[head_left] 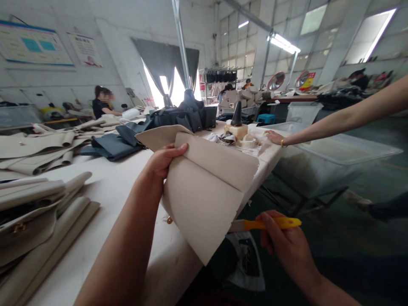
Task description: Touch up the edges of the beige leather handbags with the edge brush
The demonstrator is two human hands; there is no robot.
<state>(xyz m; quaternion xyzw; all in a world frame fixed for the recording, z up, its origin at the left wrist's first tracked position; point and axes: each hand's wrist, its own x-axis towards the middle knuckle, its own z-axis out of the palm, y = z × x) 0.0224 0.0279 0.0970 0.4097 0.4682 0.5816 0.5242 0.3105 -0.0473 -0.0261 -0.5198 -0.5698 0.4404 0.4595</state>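
Note:
My left hand (pixel 164 161) grips the upper edge of a folded beige leather piece (pixel 204 191), holding it up over the edge of the white worktable (pixel 105 191). My right hand (pixel 283 242) is closed round the yellow handle of a knife (pixel 274 223). The knife's blade points left and touches the beige piece's lower right edge. A small brass stud shows under the piece near the table edge.
Stacks of beige pieces (pixel 38 212) lie at my left. Dark blue bags (pixel 178 117) are piled at the table's far end. Another person's arm (pixel 334 121) reaches in from the right, its hand by tape rolls and a black cone (pixel 237 114). A clear plastic bin (pixel 338 155) stands right.

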